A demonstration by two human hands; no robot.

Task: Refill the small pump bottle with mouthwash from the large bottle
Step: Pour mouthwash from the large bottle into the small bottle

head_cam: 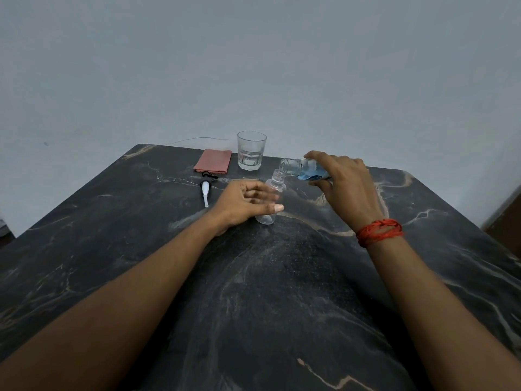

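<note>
The small clear bottle (275, 185) stands upright on the dark marble table (282, 292) with its neck uncapped. My left hand (244, 203) wraps around its body from the left. My right hand (345, 183) holds the large bottle (306, 169) tipped on its side, blue mouthwash pooled inside it. The large bottle's open mouth hangs just above the small bottle's neck. The pump head (205, 189), black on top with a white tube, lies on the table left of my left hand.
An empty drinking glass (251, 150) stands at the table's far edge, a folded pink cloth (213, 161) to its left. A thin wire (197, 140) runs along the wall behind them. The table's right edge drops off near a brown object (507, 218).
</note>
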